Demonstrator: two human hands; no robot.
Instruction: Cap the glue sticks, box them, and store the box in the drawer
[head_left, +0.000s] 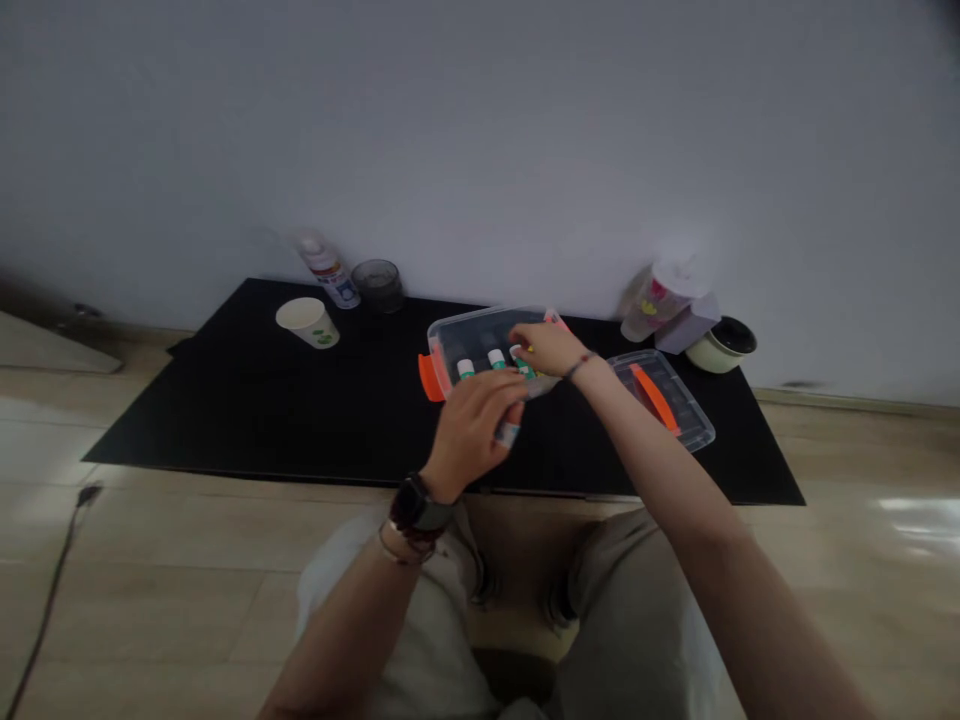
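Observation:
A clear plastic box (480,322) with orange latches stands without its lid on the black table. Inside lie several small tubes (496,360) with white caps and teal bodies. My left hand (474,425) is in front of the box's near side, its fingers curled round a small white-and-teal tube (508,430). Over the right part of the box reaches my right hand (551,348), with its fingers bent down beside the tubes. A bit of yellow shows at those fingertips, but what they grip, if anything, is not clear.
The clear lid (694,420) with its orange handle (656,398) lies right of the box. Farther right stand a clear plastic cup (656,300), a lilac box (688,322) and a black-lidded pot (720,345). At left are a paper cup (307,322), spray can (332,272) and dark glass (379,287).

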